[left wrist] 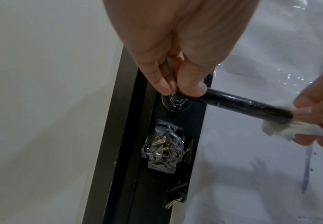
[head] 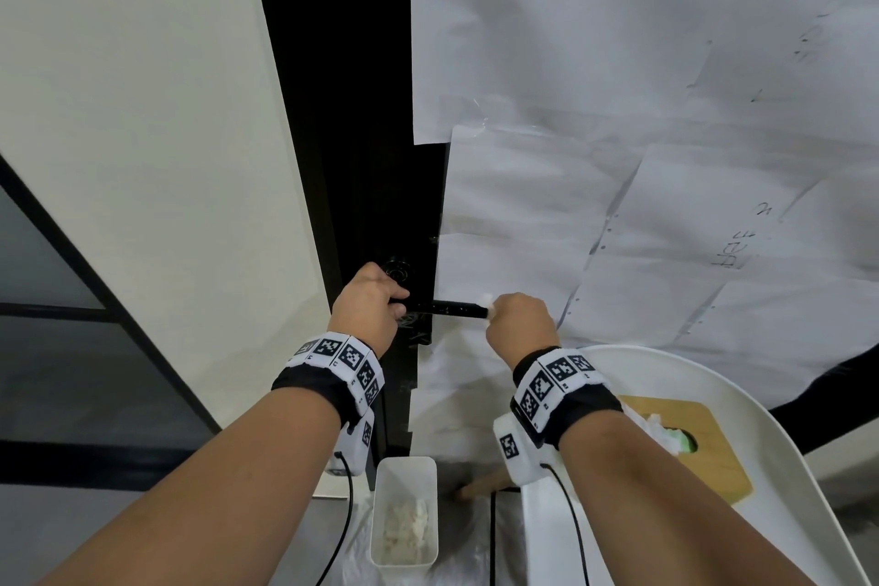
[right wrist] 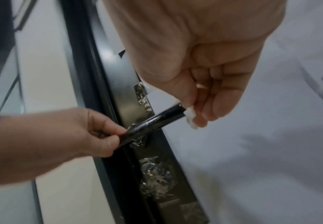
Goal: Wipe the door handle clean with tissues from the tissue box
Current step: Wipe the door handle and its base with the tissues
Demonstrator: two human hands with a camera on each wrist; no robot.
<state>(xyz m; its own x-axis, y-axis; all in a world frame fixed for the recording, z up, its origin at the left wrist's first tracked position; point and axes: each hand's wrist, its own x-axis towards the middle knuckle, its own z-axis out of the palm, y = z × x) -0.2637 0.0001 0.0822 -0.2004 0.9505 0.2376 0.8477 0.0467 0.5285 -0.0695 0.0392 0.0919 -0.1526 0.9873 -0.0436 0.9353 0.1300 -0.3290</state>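
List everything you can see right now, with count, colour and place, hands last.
door handle: one, black, sticking out from the black door strip.
tissue: one, white, wrapped round the handle's free end.
tissue box: one, tan top, on the white chair at lower right, white tissue poking out.
chair: one, white, lower right.
bin: one, white, on the floor below the handle, crumpled tissues inside.
paper sheets: several, white, taped over the door.
plastic bag: one, clear, taped below the handle.
left hand: pinches the handle's base.
right hand: grips the tissue at the handle's tip.
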